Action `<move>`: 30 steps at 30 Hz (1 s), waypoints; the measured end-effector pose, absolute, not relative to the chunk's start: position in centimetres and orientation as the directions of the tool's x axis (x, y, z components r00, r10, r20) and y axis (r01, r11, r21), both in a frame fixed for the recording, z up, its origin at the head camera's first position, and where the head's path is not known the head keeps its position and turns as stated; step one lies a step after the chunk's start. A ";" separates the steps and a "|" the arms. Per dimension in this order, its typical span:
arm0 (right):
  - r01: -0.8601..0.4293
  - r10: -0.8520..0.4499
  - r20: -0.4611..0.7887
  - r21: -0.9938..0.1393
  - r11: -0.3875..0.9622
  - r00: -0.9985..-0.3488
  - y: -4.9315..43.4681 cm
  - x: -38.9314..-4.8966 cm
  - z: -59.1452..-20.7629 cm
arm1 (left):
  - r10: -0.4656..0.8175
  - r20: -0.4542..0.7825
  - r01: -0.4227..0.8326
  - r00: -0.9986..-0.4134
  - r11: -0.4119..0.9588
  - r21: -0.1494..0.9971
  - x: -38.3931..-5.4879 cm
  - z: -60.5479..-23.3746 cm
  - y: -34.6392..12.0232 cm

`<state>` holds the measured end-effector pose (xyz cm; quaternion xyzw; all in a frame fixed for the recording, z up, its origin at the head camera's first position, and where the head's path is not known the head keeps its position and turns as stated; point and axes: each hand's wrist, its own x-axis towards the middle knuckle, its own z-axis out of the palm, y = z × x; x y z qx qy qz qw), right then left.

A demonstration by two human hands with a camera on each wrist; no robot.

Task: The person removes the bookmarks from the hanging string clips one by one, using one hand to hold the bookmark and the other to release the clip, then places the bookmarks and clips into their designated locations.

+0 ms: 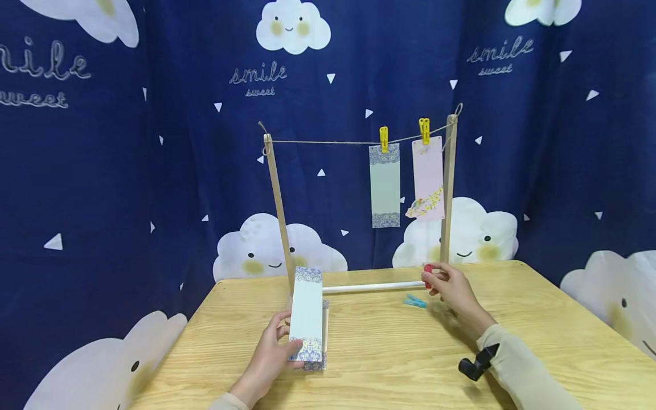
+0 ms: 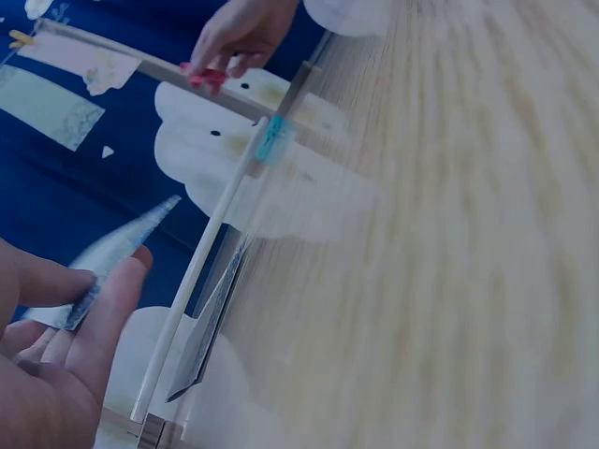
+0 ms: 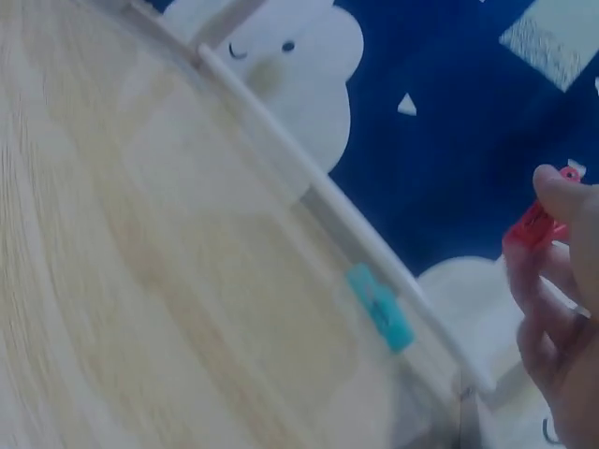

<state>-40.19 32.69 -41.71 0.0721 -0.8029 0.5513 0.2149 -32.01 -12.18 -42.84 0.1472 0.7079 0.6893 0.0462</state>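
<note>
My left hand (image 1: 271,353) holds a pale green card with lace-patterned ends (image 1: 307,313) between thumb and fingers, raised above the table. Behind and below it, partly hidden, lies another card (image 1: 325,333) with a similar patterned edge. In my right hand (image 1: 455,287) a red clothespin (image 1: 427,276) is pinched between thumb and fingertips, near the foot of the right post. A blue clothespin (image 1: 415,301) lies on the table just left of that hand; the right wrist view shows this teal-blue clothespin (image 3: 381,308) beside the white rod.
A string (image 1: 323,142) runs between two wooden posts, the left (image 1: 279,210) and the right (image 1: 449,188). Yellow clothespins (image 1: 384,139) hold a green card (image 1: 385,185) and a pink card (image 1: 427,176) on it. A white rod (image 1: 374,287) joins the posts low down. Behind hangs a blue curtain (image 1: 179,142).
</note>
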 end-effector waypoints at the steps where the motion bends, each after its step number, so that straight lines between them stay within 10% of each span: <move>1: -0.345 0.129 0.433 -0.837 0.424 -0.892 32.9 -40.4 -42.0 | 0.275 0.139 0.152 -0.951 0.024 0.988 -31.9 -42.9 -12.3; 10: -0.248 0.140 0.494 -0.639 0.728 -0.858 34.0 -40.6 -44.4 | 0.392 0.136 0.194 -0.910 0.111 0.975 -31.0 -42.8 -12.6; 30: -0.200 0.093 0.436 -0.578 0.791 -0.895 33.9 -40.2 -45.8 | 0.436 0.084 0.230 -0.896 0.294 0.928 -32.0 -43.0 -13.2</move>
